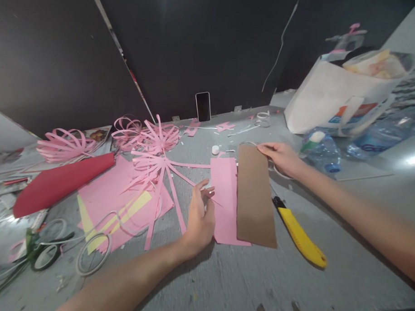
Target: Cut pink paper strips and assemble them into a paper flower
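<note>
My right hand (pixel 279 158) pinches the top right corner of a brown cardboard strip (pixel 255 199). The strip overlaps the right side of a pink sheet of paper (pixel 224 195) on the grey table. At the pink sheet's left edge rests my left hand (pixel 200 217), its fingers loosely bent and apart, with nothing seen in them. A yellow box cutter (pixel 302 236) lies to the right of the cardboard. Left of the sheet is a flower shape of pink paper strips (pixel 163 164), one of which reaches toward the sheet.
Pink sheets (pixel 103 191), a red piece (pixel 65 183) and scissors (pixel 37 247) lie on the left. A phone (pixel 203 106) leans against the dark back panel. At right stand a white bag (pixel 314 97) and plastic bottles (pixel 325 149). A small white cap (pixel 215 150) sits behind the sheet.
</note>
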`<state>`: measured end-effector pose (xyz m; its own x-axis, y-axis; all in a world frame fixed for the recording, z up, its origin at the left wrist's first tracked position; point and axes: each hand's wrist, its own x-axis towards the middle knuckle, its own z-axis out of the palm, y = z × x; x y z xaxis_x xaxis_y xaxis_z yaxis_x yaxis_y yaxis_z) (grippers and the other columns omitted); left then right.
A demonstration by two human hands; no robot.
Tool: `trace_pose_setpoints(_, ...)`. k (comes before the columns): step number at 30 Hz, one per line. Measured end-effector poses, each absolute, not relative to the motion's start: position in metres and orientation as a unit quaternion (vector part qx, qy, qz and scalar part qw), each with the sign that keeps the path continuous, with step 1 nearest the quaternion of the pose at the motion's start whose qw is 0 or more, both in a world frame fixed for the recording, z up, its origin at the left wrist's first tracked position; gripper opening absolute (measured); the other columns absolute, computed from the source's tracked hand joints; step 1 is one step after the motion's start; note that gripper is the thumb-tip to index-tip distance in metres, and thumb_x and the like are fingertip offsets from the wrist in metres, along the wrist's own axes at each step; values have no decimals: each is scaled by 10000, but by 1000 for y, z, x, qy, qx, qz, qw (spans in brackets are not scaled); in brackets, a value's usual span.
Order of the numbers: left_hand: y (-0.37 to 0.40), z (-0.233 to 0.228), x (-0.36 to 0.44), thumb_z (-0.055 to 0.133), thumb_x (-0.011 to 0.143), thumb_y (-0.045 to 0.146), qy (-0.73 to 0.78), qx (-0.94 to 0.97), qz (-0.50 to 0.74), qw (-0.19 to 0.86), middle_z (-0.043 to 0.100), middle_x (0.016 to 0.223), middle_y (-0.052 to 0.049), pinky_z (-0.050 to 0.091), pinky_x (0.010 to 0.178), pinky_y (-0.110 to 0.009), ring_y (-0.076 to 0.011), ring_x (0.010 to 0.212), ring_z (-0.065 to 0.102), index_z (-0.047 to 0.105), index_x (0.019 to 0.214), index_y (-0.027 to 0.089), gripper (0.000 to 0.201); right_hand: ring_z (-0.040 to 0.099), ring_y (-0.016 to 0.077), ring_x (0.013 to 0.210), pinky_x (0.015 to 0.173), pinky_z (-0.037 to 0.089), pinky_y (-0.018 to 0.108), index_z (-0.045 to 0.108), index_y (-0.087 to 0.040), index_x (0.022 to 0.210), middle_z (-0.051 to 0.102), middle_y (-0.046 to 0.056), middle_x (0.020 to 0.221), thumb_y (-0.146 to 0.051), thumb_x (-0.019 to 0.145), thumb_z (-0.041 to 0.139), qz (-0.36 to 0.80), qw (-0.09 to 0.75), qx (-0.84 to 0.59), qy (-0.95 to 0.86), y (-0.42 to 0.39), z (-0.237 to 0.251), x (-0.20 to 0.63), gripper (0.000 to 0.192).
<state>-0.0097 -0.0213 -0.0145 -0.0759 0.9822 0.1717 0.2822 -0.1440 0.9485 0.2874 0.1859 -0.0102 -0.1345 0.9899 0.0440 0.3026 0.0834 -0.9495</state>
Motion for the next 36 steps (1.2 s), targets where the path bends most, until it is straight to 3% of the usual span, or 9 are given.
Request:
trace_pose_setpoints(5, -24, -13, -9, 407, 1000, 50, 504, 638, 485, 323, 592, 1470, -129, 600, 1076, -462, -229, 1332, 629, 527, 1340, 234, 405, 665, 227, 778, 636, 458, 317, 824, -251, 972, 778, 37, 918, -750, 863, 725, 347, 406, -560, -633, 179, -2, 285, 520)
trace_pose_setpoints(9, -30, -11, -10, 385, 1028, 62, 440, 709, 466, 294, 626, 1407, -136, 660, 975, -409, -211, 1221, 680, 556, 1308, 229, 368, 690, 254, 776, 652, 491, 350, 802, -247, 909, 779, 45, 897, -699, 864, 748, 377, 431, -577, -582, 174, 1, 281, 458)
trace_pose_setpoints(12, -32, -11, -9, 487, 1027, 109, 365, 789, 455, 193, 593, 1464, -197, 633, 1057, -474, -270, 1357, 620, 493, 1438, 185, 418, 705, 261, 772, 633, 500, 353, 796, -244, 881, 793, 63, 930, -626, 843, 791, 432, 466, -562, -530, 171, 2, 275, 384)
trace_pose_setpoints(16, -34, -13, -5, 641, 1034, 219, 264, 875, 406, 8, 541, 1571, -217, 497, 1231, -548, -329, 1554, 444, 483, 1517, 154, 512, 724, 274, 841, 655, 502, 338, 823, -250, 907, 816, 65, 968, -572, 846, 794, 370, 465, -591, -546, 163, 5, 267, 329)
trace_pose_setpoints(20, -34, -16, -9, 449, 1105, 136, 236, 902, 360, -39, 595, 1573, -162, 351, 1338, -517, -283, 1620, 367, 537, 1525, 129, 428, 689, 248, 743, 599, 458, 323, 831, -231, 915, 787, 44, 827, -579, 860, 770, 365, 440, -585, -575, 157, 7, 261, 358)
trace_pose_setpoints(24, -32, -18, -17, 344, 1135, 141, 269, 887, 374, 13, 625, 1556, -154, 358, 1336, -505, -238, 1601, 408, 493, 1576, 97, 467, 579, 204, 547, 520, 401, 326, 815, -205, 931, 620, 8, 549, -524, 855, 761, 448, 440, -562, -538, 154, 8, 257, 332)
trace_pose_setpoints(28, -31, -19, -16, 337, 1131, 127, 277, 874, 399, 24, 578, 1599, -183, 403, 1306, -528, -240, 1603, 410, 417, 1639, 97, 514, 742, 272, 853, 699, 551, 351, 803, -225, 936, 800, 95, 907, -500, 847, 771, 519, 477, -487, -515, 155, 13, 252, 290)
trace_pose_setpoints(31, -31, -21, -14, 332, 1132, 120, 277, 862, 423, 24, 565, 1611, -185, 436, 1285, -536, -248, 1601, 416, 362, 1675, 111, 544, 742, 309, 1080, 848, 581, 372, 797, -234, 952, 808, 112, 1133, -521, 857, 770, 538, 485, -454, -519, 157, 13, 250, 304)
trace_pose_setpoints(36, -30, -20, -14, 320, 1125, 91, 277, 854, 439, 15, 595, 1585, -174, 436, 1288, -522, -238, 1594, 427, 385, 1665, 108, 544, 727, 260, 1001, 836, 557, 349, 803, -230, 1017, 793, 96, 1130, -485, 869, 772, 526, 449, -478, -541, 163, 4, 255, 296)
